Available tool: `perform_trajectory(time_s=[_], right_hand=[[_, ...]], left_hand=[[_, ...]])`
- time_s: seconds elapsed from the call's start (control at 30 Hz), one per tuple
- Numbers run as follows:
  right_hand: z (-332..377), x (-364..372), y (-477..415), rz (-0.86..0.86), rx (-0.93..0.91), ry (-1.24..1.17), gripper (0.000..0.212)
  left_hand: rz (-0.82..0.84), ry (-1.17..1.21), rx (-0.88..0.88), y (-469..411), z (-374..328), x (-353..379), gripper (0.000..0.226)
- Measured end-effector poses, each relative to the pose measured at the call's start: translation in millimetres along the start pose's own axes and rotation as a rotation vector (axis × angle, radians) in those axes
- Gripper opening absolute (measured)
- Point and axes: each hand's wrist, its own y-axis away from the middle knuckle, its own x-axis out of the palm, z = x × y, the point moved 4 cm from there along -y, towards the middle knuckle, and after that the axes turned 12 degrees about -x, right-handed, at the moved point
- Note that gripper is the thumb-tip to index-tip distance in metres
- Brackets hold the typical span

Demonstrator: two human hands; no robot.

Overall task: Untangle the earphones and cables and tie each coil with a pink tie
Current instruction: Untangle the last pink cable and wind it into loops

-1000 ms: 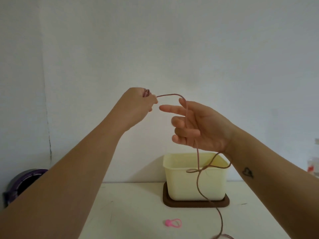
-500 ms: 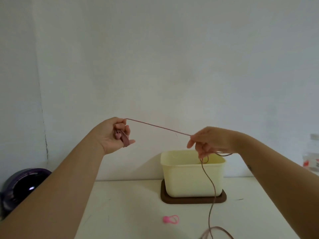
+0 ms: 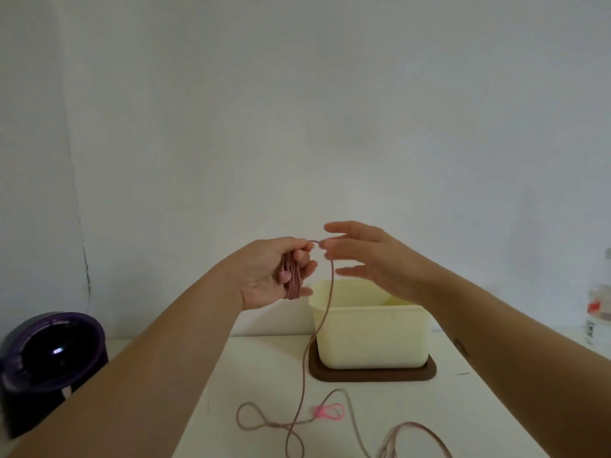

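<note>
My left hand [image 3: 271, 272] is raised above the table and shut on a small coil of the dusty-pink earphone cable [image 3: 292, 280], wound around its fingers. From the fingertips the cable [image 3: 310, 345] drops straight down to the white table [image 3: 258, 368], where it lies in loose loops [image 3: 264, 424]. My right hand [image 3: 370, 259] hovers just right of the left, fingers spread, its fingertips beside the top of the cable, holding nothing. A bright pink tie [image 3: 329, 411] lies on the table among the loops.
A cream plastic tub [image 3: 370, 338] sits on a brown lid [image 3: 373, 375] at the back of the table. A dark purple round container [image 3: 49, 352] stands left of the table. A clear bottle [image 3: 600, 312] shows at the right edge.
My right hand has let go of the cable, opened, and come in next to the left. The stretched length between the hands is gone; more cable lies looped on the table.
</note>
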Motion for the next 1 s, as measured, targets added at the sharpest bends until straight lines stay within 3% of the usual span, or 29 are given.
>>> perform_trajectory(time_s=[0.07,0.17,0.2,0.3,0.47,0.7,0.87,1.0], right_hand=[[5,9,4,0.078,0.071,-0.053,0.041],[12,6,7,0.032,0.066,0.037,0.013],[15,2,7,0.021,0.052,0.085,0.012],[31,-6,7,0.036,-0.019,0.193,0.019],[69,11,16,0.252,-0.155,0.437,0.031],[96,26,13,0.204,-0.366,0.708,0.035],[92,7,2,0.102,-0.320,0.709,0.029],[70,-9,-4,0.040,-0.258,0.471,0.028]], left_hand=[[0.021,-0.039,0.016,3,2,4,0.022],[0.036,-0.068,0.037,6,2,2,0.020],[0.038,-0.076,0.041,7,3,1,0.020],[0.057,-0.118,0.039,8,6,-2,0.030],[0.054,-0.133,0.070,4,12,-1,0.042],[0.019,-0.040,0.240,7,7,12,0.033],[0.205,-0.092,0.208,14,15,19,0.051],[0.438,-0.079,0.209,31,17,31,0.052]])
